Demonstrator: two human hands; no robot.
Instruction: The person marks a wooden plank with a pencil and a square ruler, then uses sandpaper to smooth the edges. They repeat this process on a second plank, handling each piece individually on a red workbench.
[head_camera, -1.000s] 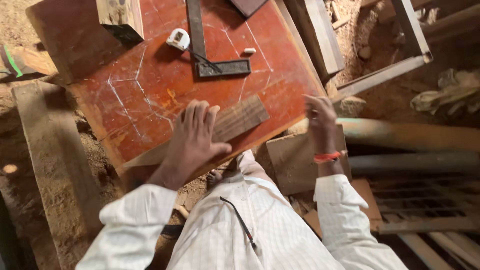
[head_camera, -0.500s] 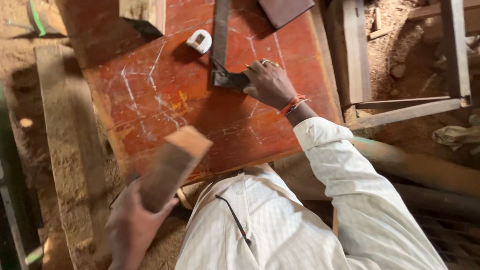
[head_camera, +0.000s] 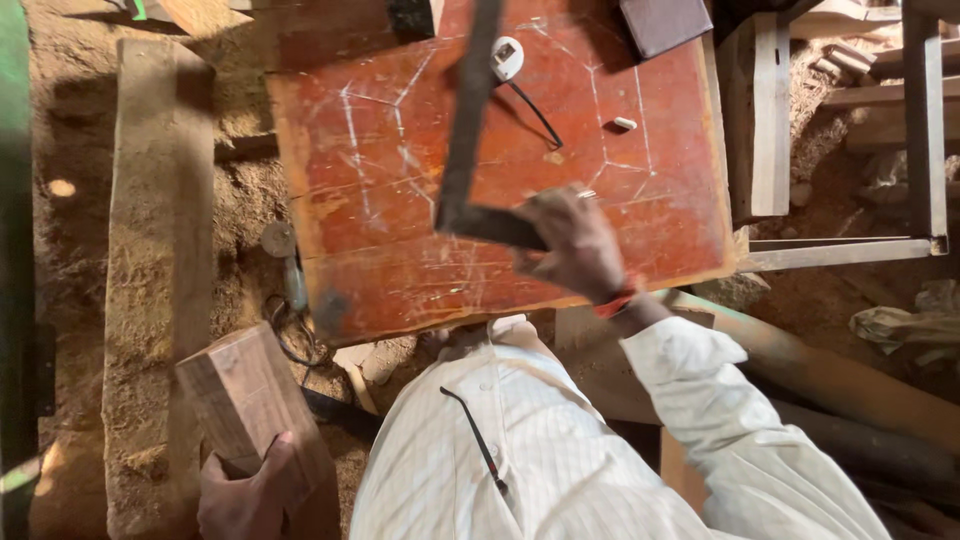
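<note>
left hand (head_camera: 240, 495) cut by bottom edge; square (head_camera: 470, 130) blade top cut off; right hand (head_camera: 575, 245) blurred

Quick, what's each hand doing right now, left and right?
Left hand: closed on a wooden block, held low beside the red board.
Right hand: closed on a dark metal square, over the board.

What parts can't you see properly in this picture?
- Head view: the left hand gripping the wooden block is cut off by the bottom edge.
- The right hand covers the short arm of the metal square; its grip there is hidden.
- The square's long arm is motion-blurred.
- The dark board on the red board runs past the top edge.
</note>
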